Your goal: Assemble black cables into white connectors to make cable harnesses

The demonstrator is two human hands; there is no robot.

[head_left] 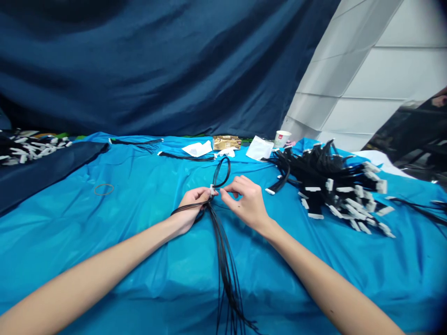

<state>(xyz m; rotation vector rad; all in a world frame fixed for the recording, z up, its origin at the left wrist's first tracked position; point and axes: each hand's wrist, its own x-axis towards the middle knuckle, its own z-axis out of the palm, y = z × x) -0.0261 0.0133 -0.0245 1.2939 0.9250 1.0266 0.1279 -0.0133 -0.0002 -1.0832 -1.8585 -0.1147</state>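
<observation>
My left hand (pixel 193 204) is closed around a wire harness (pixel 223 260) of thin black wires. A small white connector (pixel 212 188) on the harness stands up at its fingertips. Above the connector some wires bend into a loop (pixel 228 170), and others wrap over the left hand. The long loose ends hang down toward the front edge. Just right of the connector, my right hand (pixel 246 200) has its thumb and index finger drawn together in a pinch. Whatever lies between those fingertips is too small to make out.
A heap of black cables with white connectors (pixel 345 204) lies on the right, another (pixel 28 149) at far left. Along the back are loose cables (pixel 188 157), a gold packet (pixel 226 142), white packets (pixel 260 148) and a paper cup (pixel 281 138). A rubber band (pixel 104 189) lies on the blue sheet (pixel 139 279).
</observation>
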